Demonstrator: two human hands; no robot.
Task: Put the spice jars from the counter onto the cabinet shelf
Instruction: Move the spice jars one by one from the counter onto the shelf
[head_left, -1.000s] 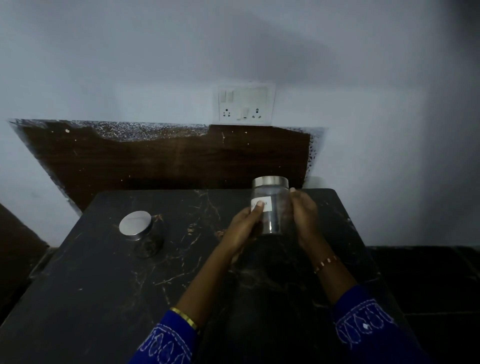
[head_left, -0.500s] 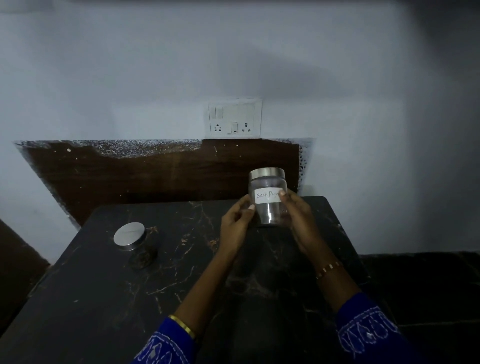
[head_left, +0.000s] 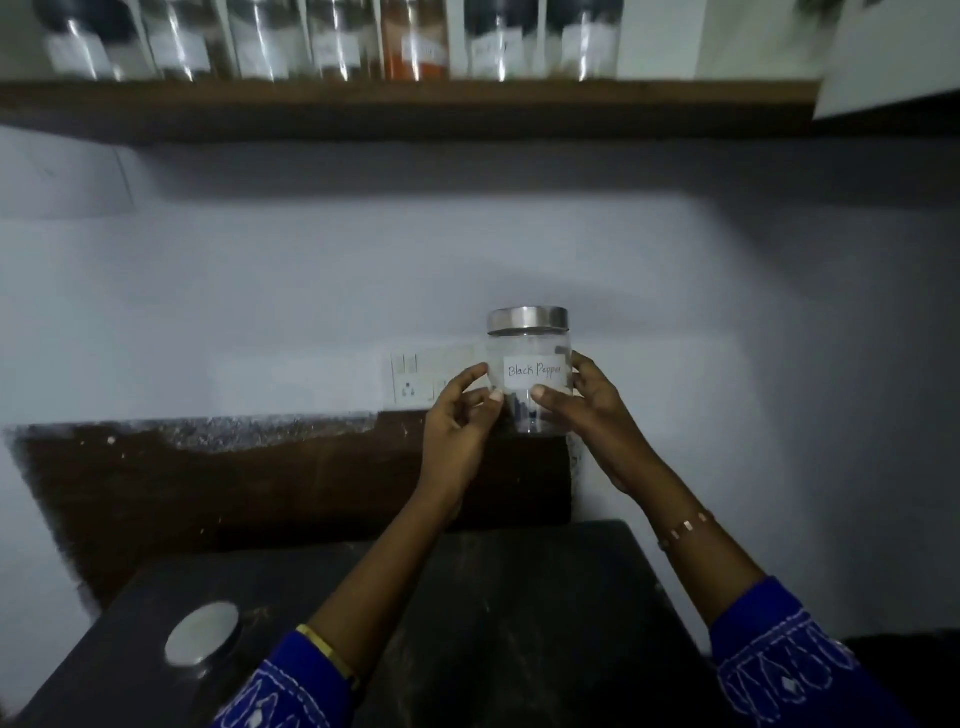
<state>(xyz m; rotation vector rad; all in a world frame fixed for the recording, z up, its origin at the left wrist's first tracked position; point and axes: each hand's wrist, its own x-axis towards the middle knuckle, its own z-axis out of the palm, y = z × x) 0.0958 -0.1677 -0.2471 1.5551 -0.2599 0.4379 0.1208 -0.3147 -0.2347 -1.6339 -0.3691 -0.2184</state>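
A clear glass jar (head_left: 527, 338) with a steel lid and a white label reading "Black Pepper" is held upright in the air in front of the wall, well above the counter. My left hand (head_left: 460, 421) grips its left side and my right hand (head_left: 587, 410) grips its right side, thumb just under the label. A second jar (head_left: 202, 634) with a steel lid stands on the black marble counter (head_left: 519, 613) at the lower left. The wooden cabinet shelf (head_left: 405, 101) runs across the top of the view.
Several labelled jars (head_left: 415, 41) stand in a row on the shelf. A white cabinet door (head_left: 883, 52) hangs at the upper right. A switch and socket plate (head_left: 415, 379) sits on the wall behind my left hand. A dark wooden backboard (head_left: 234, 493) lines the counter's back.
Both hands have lifted the Black Pepper jar from just above the counter up toward the shelf. My view has tilted upward, bringing the shelf and its jars into sight.
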